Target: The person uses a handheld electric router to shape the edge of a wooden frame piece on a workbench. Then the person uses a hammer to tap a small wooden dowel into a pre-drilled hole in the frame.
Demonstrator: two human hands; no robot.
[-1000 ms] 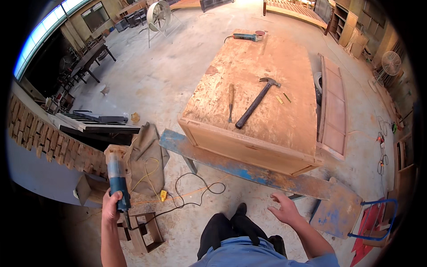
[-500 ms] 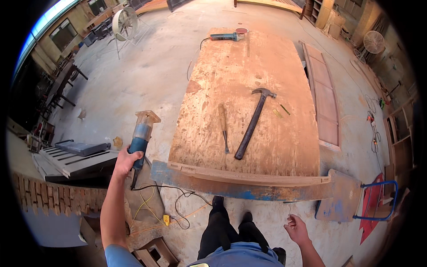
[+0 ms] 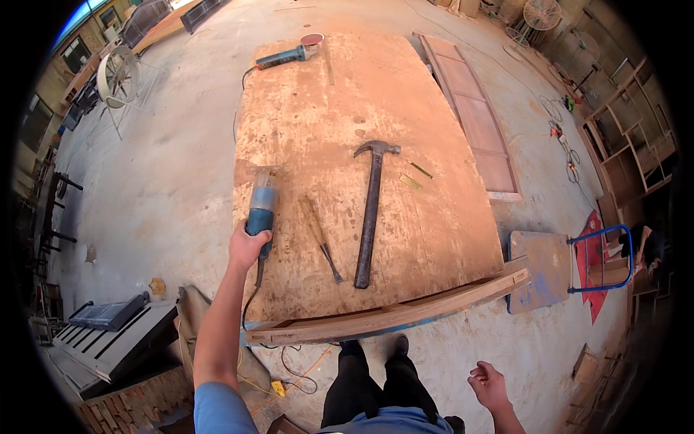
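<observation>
At nine o'clock the left hand (image 3: pixel 248 244) grips the likely heavy, stiff power tool (image 3: pixel 263 202) by its blue barrel (image 3: pixel 260 221), seemingly the surest hold; the right hand (image 3: pixel 489 383), at five, hangs half-open.

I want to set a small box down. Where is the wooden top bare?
The widest free patch on the wooden top lies between angle grinder and hammer. Another lies right of the hammer's handle, nearer you than the small strips. Crowded: the left side, where the left hand holds the power tool near the chisel.
</observation>
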